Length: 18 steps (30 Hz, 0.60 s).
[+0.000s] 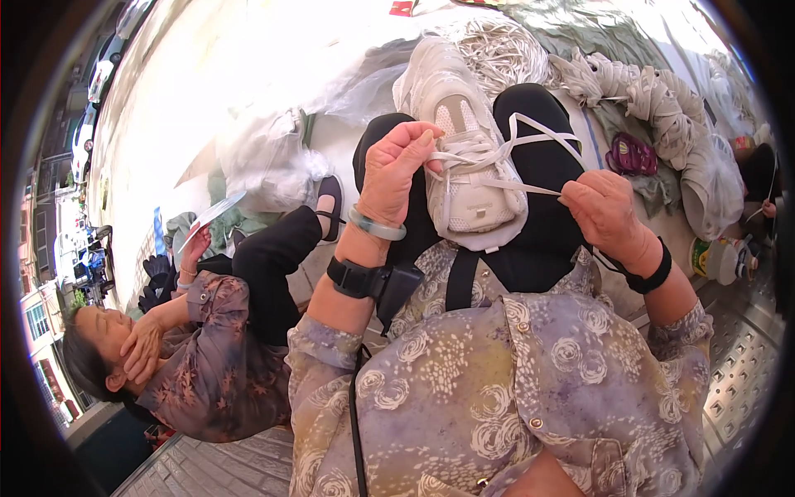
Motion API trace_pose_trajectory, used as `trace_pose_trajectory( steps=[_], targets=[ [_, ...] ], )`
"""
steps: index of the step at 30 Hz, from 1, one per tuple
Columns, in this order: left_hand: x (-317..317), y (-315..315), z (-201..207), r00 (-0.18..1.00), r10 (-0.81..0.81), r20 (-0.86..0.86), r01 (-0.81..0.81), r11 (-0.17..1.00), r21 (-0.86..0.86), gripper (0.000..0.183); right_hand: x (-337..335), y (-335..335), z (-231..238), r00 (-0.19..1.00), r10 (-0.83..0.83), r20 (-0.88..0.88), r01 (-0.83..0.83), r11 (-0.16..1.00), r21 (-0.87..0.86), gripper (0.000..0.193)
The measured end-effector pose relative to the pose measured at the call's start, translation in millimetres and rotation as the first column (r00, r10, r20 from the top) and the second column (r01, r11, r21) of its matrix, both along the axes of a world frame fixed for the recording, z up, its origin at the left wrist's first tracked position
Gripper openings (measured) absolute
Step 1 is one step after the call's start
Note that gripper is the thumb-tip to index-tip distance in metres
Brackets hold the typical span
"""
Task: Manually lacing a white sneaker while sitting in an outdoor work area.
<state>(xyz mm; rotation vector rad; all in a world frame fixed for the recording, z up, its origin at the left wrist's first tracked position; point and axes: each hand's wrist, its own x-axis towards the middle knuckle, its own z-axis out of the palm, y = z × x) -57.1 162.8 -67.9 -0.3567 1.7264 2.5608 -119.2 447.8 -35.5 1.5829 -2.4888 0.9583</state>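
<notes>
A whitish-beige sneaker (479, 203) rests on my lap between my black-clad knees, its heel toward me and its toe pointing away. Its pale shoelace (542, 132) runs through the eyelets, with a loose loop rising on the right. My left hand (399, 160) is at the shoe's left side, thumb and fingers pinched on the lace close to the eyelets. To the right of the heel, my right hand (609, 211) is closed on a stretch of lace pulled out taut from the shoe. Part of the lacing is hidden behind my left fingertips.
Beyond my knees lies a heap of pale laces (501, 54). A row of similar shoes (662, 103) curves along the right, near a dark purple item (632, 155) and a plastic jar (714, 258). Another person (217, 356) sits at my left, holding a pale sheet.
</notes>
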Motion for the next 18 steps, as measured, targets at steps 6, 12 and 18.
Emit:
trace_pose_trajectory(
  steps=[6, 12, 18],
  targets=[
    [6.8, 8.3, -8.1, 0.998, -0.056, 0.003, 0.056, 0.997, -0.048, 0.021, 7.0, 37.9, 16.1, 0.946, -0.110, -0.306, 0.089, 0.993, -0.084, 0.022],
    [13.9, 16.3, -10.1, 1.000, -0.012, -0.004, 0.011, 0.995, -0.095, 0.021, 20.8, 62.8, 3.7, 0.944, -0.175, -0.281, 0.162, 0.984, -0.067, 0.020],
    [17.2, 18.2, -11.6, 0.993, 0.083, -0.090, -0.103, 0.964, -0.245, 0.016, 19.2, 70.2, -29.3, 0.964, -0.266, 0.011, 0.266, 0.964, -0.008, 0.011]
  ],
)
